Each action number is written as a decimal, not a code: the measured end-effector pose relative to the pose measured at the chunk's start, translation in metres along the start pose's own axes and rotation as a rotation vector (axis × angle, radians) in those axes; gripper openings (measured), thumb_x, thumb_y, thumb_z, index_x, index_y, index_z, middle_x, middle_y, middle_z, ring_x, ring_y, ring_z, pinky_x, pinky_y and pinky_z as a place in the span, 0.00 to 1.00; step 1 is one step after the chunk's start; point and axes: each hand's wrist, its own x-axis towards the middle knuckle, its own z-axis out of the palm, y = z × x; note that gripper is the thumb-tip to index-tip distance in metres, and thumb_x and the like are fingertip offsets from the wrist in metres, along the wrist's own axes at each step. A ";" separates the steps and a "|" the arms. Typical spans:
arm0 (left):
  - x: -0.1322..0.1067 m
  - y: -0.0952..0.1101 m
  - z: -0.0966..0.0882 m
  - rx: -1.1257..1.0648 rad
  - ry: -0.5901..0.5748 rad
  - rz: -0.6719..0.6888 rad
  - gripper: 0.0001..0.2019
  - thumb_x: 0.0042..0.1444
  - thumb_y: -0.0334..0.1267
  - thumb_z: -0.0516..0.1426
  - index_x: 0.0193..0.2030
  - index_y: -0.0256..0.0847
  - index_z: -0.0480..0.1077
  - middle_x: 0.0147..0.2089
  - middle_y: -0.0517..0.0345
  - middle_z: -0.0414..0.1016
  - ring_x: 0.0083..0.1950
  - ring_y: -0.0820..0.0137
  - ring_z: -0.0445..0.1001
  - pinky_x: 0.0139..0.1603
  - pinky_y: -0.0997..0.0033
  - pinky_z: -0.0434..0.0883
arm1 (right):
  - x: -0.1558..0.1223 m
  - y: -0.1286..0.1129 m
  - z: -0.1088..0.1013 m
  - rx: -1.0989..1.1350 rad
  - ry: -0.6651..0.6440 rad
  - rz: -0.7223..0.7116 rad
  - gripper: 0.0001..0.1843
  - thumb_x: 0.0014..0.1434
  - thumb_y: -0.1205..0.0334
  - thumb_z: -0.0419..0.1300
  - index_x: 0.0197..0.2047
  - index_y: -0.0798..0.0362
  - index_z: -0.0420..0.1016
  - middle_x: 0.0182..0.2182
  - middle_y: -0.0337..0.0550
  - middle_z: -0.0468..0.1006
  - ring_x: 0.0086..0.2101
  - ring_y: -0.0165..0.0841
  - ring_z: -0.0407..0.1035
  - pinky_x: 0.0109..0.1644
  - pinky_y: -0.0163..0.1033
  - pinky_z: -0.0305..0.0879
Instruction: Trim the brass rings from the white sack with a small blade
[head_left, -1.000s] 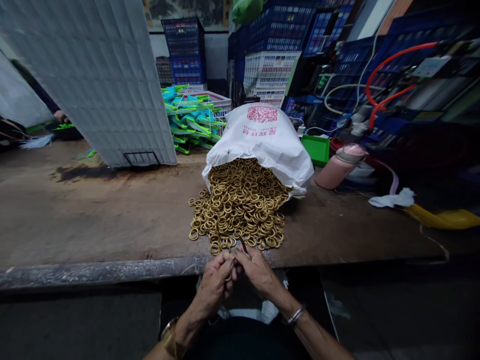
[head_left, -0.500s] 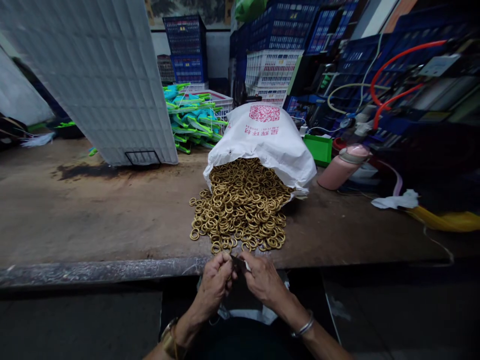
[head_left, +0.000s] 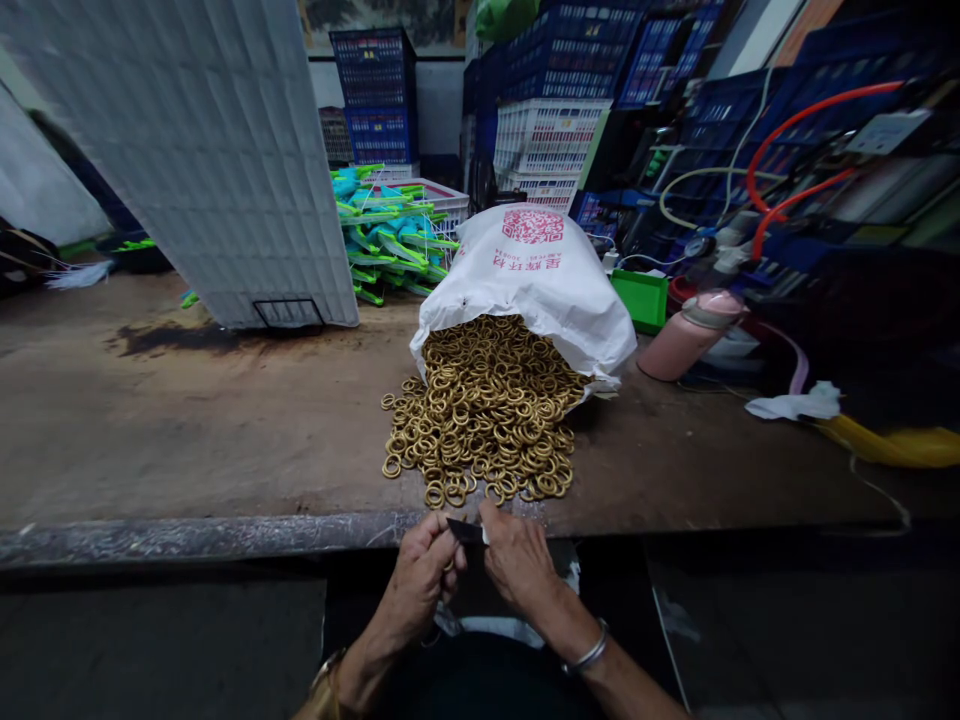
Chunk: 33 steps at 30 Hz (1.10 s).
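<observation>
My left hand [head_left: 424,566] is closed at the table's front edge, with a brass-coloured ring pinched in its fingers and mostly hidden by them. In my right hand [head_left: 520,558] is a small knife [head_left: 465,531]; its dark blade points left, its tip at the left thumb and ring. Just beyond both hands lies a heap of brass-coloured rings [head_left: 480,430], spilling out of a white woven sack [head_left: 525,275] that rests on its side with red print on top.
The wooden table [head_left: 225,430] has a worn front edge. A grey ribbed panel [head_left: 247,180] stands at left. Green and turquoise plastic pieces [head_left: 394,235] are piled behind. At right are a pink bottle [head_left: 686,340], a green tray [head_left: 641,298] and red hoses [head_left: 802,120]. Crates [head_left: 551,135] are stacked behind.
My hands have moved slightly apart and the knife blade now shows more clearly between them. The heap and sack look unchanged; the view has shifted slightly.
</observation>
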 end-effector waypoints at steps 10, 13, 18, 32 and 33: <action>-0.015 -0.005 -0.010 -0.335 -0.003 -0.123 0.12 0.51 0.45 0.56 0.28 0.37 0.62 0.23 0.61 0.66 0.18 0.81 0.59 0.14 0.83 0.55 | 0.021 -0.005 0.004 0.152 0.193 0.047 0.10 0.54 0.70 0.49 0.40 0.52 0.63 0.29 0.40 0.75 0.30 0.31 0.69 0.30 0.33 0.47; -0.012 -0.001 -0.015 -0.367 0.046 -0.144 0.13 0.50 0.44 0.57 0.27 0.35 0.62 0.27 0.56 0.70 0.21 0.79 0.64 0.16 0.82 0.57 | 0.027 -0.009 0.010 0.145 0.233 0.042 0.11 0.55 0.65 0.50 0.43 0.51 0.62 0.29 0.39 0.75 0.30 0.32 0.69 0.30 0.34 0.47; -0.011 0.005 -0.021 -0.407 0.093 -0.140 0.11 0.47 0.42 0.58 0.30 0.37 0.63 0.27 0.57 0.71 0.22 0.77 0.66 0.17 0.81 0.57 | 0.034 -0.013 0.013 0.067 0.195 -0.029 0.11 0.51 0.70 0.52 0.39 0.51 0.63 0.30 0.39 0.75 0.29 0.30 0.68 0.29 0.35 0.45; 0.006 0.010 -0.019 -0.438 0.069 -0.094 0.11 0.44 0.39 0.61 0.27 0.36 0.64 0.27 0.60 0.68 0.24 0.78 0.65 0.17 0.83 0.58 | 0.036 0.004 -0.001 0.546 0.195 0.002 0.06 0.52 0.66 0.48 0.30 0.52 0.66 0.25 0.39 0.69 0.28 0.29 0.62 0.31 0.32 0.52; 0.008 0.012 -0.017 -0.410 0.069 -0.086 0.11 0.44 0.39 0.62 0.27 0.36 0.64 0.27 0.60 0.68 0.23 0.79 0.65 0.17 0.83 0.59 | 0.036 0.006 -0.003 0.646 0.168 0.013 0.07 0.53 0.64 0.48 0.28 0.53 0.65 0.23 0.37 0.68 0.26 0.29 0.61 0.30 0.32 0.53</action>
